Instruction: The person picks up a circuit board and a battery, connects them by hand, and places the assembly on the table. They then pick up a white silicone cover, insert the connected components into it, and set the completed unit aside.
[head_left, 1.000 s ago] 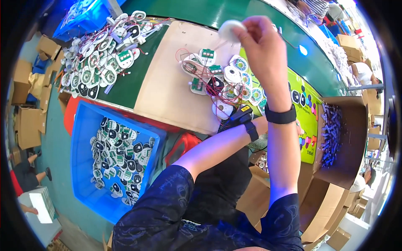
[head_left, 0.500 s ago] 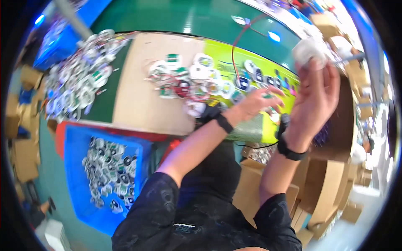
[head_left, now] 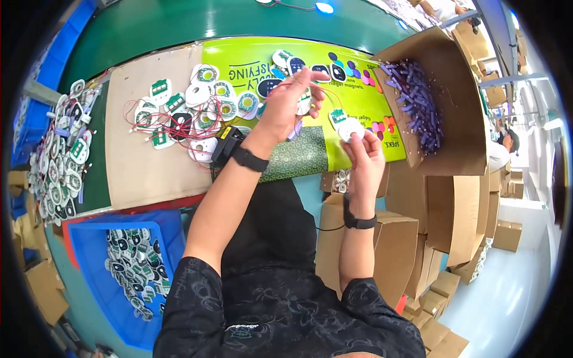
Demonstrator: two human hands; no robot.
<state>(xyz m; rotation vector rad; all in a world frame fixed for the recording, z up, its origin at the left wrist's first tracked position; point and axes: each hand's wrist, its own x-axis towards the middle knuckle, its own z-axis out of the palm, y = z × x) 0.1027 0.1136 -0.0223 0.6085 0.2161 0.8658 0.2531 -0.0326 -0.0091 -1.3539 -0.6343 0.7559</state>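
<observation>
Between the thumb and fingers of my right hand (head_left: pixel 367 156) is a white rounded disc (head_left: pixel 350 129). A small green circuit board (head_left: pixel 338 116) shows at its upper edge, and a thin red wire runs from there toward my other hand. My left hand (head_left: pixel 287 107) hovers over the yellow-green sheet (head_left: pixel 346 154) with its fingers apart. Below those fingers a white piece with a green board (head_left: pixel 304 101) partly shows; whether they touch it I cannot make out. Left of this hand spreads a heap of white rounded pieces (head_left: pixel 197 95) with green boards and red wires.
An open cardboard box (head_left: pixel 456 119) with many purple wired parts stands at the right. More pieces (head_left: pixel 65 161) pile up at the left table end. Below it sits a blue bin (head_left: pixel 98 286) of similar pieces. A black device (head_left: pixel 227 143) lies beside my left wrist.
My right hand has come down from its raised place by the box, bringing the white disc close to my left hand. The whole view has swung to the right.
</observation>
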